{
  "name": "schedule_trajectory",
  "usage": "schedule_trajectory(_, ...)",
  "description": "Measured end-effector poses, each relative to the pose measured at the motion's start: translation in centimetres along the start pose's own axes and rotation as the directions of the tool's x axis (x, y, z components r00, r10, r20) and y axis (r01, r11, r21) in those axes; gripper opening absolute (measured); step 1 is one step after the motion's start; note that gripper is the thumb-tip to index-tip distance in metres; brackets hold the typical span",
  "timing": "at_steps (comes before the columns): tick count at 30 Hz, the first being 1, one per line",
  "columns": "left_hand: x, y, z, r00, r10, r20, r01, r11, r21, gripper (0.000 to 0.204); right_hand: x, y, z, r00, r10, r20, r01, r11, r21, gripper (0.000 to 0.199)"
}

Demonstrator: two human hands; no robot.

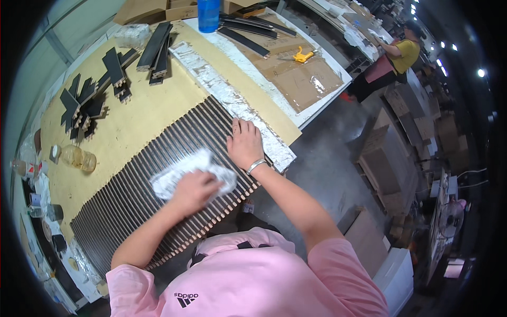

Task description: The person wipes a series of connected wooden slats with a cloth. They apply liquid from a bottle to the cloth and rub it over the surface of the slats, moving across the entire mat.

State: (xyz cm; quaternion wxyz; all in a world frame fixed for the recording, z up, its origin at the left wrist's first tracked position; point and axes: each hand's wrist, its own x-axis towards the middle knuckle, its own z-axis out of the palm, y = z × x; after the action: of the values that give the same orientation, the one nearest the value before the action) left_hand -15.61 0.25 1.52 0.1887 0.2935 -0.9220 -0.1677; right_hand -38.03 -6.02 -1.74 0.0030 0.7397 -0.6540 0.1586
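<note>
A long row of narrow black wooden strips (138, 182) lies side by side on the workbench, their pale pegged ends along the near edge. My left hand (194, 191), slightly blurred, presses a crumpled white cloth (174, 173) onto the middle of the row, its fingers bent over the cloth. Resting on the right end of the row is my right hand (246, 143), with fingers stretched forward and a silver bracelet at the wrist. It holds nothing and lies near a worn white board (216, 82).
Loose black slats (113, 66) lie in piles at the back left. A bottle of yellowish liquid (79, 158) lies at the left. Farther off are a blue bottle (208, 16), yellow-handled scissors (302, 55) on cardboard (311, 82), and another person (396, 58) at a separate table.
</note>
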Motion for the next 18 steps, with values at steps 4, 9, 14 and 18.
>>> schedule_trajectory(4,1.0,-10.0,-3.1,0.839,-0.412,-0.355,0.460,0.886,0.060,0.018,0.3,-0.6,-0.1,1.000,-0.011,0.003,0.011,1.000,-0.012,0.059)
schedule_trajectory(9,0.2,-3.6,-2.9,0.922,-0.295,-0.250,0.312,0.949,0.033,0.006,0.3,0.4,0.3,1.000,0.010,-0.021,-0.009,1.000,0.016,0.059)
schedule_trajectory(14,-4.4,-2.3,-2.2,0.933,-0.343,0.110,0.327,0.935,0.135,0.016,0.7,0.2,0.5,0.998,-0.018,-0.057,0.019,1.000,0.009,0.058)
schedule_trajectory(18,-5.5,-12.0,-6.9,0.745,-0.547,-0.381,0.634,0.759,0.148,0.022,1.1,-0.1,0.2,0.998,-0.023,-0.060,0.022,1.000,-0.011,0.057)
